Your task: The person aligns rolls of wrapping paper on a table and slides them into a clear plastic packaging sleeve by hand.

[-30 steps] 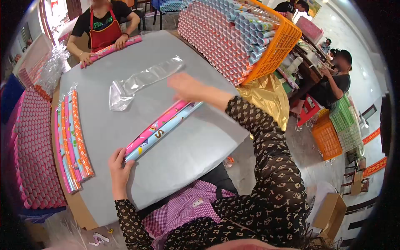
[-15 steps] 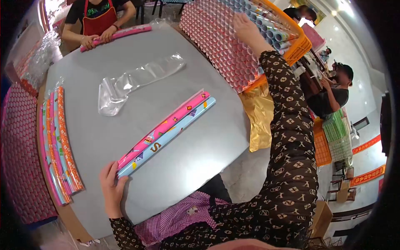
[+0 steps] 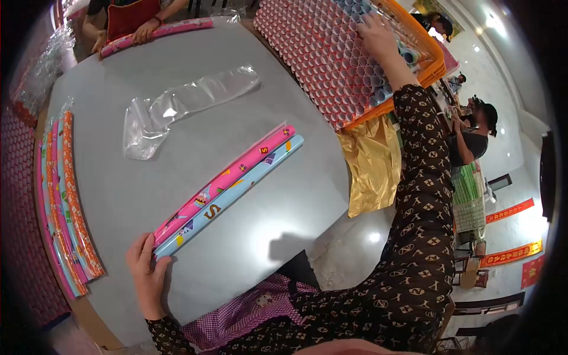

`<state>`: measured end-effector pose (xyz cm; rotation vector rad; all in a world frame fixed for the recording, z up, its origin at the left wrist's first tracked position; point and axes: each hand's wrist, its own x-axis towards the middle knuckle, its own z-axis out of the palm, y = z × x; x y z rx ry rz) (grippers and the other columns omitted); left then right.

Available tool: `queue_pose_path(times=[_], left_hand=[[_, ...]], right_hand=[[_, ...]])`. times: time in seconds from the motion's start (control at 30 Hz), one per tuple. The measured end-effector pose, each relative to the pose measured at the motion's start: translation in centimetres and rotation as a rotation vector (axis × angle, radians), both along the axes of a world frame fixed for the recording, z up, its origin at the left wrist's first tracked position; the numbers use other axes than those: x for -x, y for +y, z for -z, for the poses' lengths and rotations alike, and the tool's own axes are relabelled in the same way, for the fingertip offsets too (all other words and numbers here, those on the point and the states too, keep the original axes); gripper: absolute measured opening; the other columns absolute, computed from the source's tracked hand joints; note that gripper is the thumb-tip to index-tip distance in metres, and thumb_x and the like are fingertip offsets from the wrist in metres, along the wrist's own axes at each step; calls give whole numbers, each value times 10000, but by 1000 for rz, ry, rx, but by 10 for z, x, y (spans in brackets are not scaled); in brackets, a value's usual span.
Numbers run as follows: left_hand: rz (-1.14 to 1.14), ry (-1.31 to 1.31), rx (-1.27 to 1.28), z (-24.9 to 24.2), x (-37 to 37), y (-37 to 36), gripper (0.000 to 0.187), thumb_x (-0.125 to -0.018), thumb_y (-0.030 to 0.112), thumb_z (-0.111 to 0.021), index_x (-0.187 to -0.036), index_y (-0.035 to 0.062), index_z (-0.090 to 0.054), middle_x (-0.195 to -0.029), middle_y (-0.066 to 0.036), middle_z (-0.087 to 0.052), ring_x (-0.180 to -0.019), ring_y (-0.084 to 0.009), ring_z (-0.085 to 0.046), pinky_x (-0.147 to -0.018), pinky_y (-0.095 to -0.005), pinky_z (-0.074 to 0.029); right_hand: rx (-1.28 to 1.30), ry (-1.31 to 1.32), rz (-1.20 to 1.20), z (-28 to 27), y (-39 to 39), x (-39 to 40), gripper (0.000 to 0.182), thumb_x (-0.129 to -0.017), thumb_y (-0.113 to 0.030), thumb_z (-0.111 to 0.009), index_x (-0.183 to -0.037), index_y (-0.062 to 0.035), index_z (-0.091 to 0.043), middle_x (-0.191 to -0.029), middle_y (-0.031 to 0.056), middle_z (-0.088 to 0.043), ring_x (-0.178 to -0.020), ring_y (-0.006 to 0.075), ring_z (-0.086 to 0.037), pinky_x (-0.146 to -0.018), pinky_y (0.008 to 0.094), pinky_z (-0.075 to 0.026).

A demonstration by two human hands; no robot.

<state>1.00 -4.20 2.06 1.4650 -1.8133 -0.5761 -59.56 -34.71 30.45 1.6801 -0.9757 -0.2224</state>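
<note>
Your left hand [image 3: 145, 269], fingers together, presses the near ends of two wrapping-paper rolls [image 3: 228, 186] at 7 o'clock on the tabletop [image 3: 284, 219]. Your right hand [image 3: 378, 35], at 1 o'clock, grips among the stacked tubes [image 3: 331, 65]; its fingertips are hidden.

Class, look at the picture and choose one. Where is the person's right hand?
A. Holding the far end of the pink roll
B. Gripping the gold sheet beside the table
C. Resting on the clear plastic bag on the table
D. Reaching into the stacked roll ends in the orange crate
D: the right hand is up among the stacked roll ends in the orange crate, well away from the clear plastic bag and the pink roll.
</note>
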Motion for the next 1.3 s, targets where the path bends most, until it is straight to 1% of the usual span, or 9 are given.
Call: queue_pose_path(times=[0.07,0.13,0.2,0.27,0.3,0.47,0.63,1.23,1.3], left_hand=[[-4,-2,-16,-4,2,0,608,-757,243,-793,-1287,25,-592,-1300,-123,-573,-1183,-321,-505,-1009,-421,-409],[-11,-8,-32,-7,1,0,608,-752,235,-792,-1285,24,-590,-1299,-123,-573,-1183,-320,-503,-1008,-422,-409],[48,-21,-22,-6,-2,-2,573,-816,265,-758,-1300,15,-582,-1329,-137,-544,-1218,-312,-506,-1015,-407,-421],[33,-26,-23,-10,1,-3,588,-783,248,-771,-1288,13,-584,-1308,-130,-559,-1198,-315,-506,-1010,-414,-413],[21,-31,-17,-9,2,-4,605,-749,232,-784,-1277,12,-586,-1287,-123,-574,-1179,-318,-507,-1005,-421,-405],[21,-47,-16,-7,0,-4,609,-780,314,-767,-1280,16,-588,-1282,-126,-575,-1168,-321,-513,-1001,-424,-404],[23,-54,-28,-2,-3,-4,620,-807,390,-744,-1286,26,-592,-1285,-130,-573,-1173,-323,-507,-1002,-430,-395],[-1,-43,-15,-10,2,-2,627,-713,268,-788,-1257,20,-597,-1274,-127,-576,-1165,-331,-509,-995,-434,-383],[12,-58,-82,-13,1,-3,575,-835,351,-725,-1278,11,-590,-1307,-156,-547,-1211,-342,-492,-1012,-433,-409]], right_hand=[[110,-139,146,-3,-4,1,273,-869,-123,-557,-1089,-200,-698,-1188,67,-606,-1242,275,-502,-1060,415,-360],[114,-161,135,-3,-13,4,239,-854,-121,-567,-1025,-202,-714,-1127,63,-606,-1178,267,-522,-1021,416,-375],[120,-184,125,-2,-23,6,211,-840,-120,-578,-961,-203,-729,-1066,60,-605,-1114,259,-542,-983,418,-390],[128,-57,43,0,-31,9,168,-817,-123,-596,-902,-190,-725,-974,49,-585,-1038,242,-548,-931,410,-404],[127,-56,42,3,-32,5,168,-817,-123,-596,-902,-190,-725,-974,49,-585,-1038,242,-548,-931,410,-404],[59,172,85,17,-53,7,101,-806,-120,-601,-801,-129,-701,-945,34,-585,-1033,229,-548,-899,375,-403],[19,138,158,21,-61,1,109,-806,-131,-601,-782,-137,-707,-948,29,-593,-1006,221,-547,-904,365,-395],[23,236,387,23,-60,-20,172,-833,-188,-617,-908,-164,-770,-975,53,-675,-1043,253,-560,-910,430,-383],[12,259,441,24,-64,-21,170,-826,-184,-624,-906,-140,-768,-973,59,-682,-1033,257,-565,-908,432,-390]])
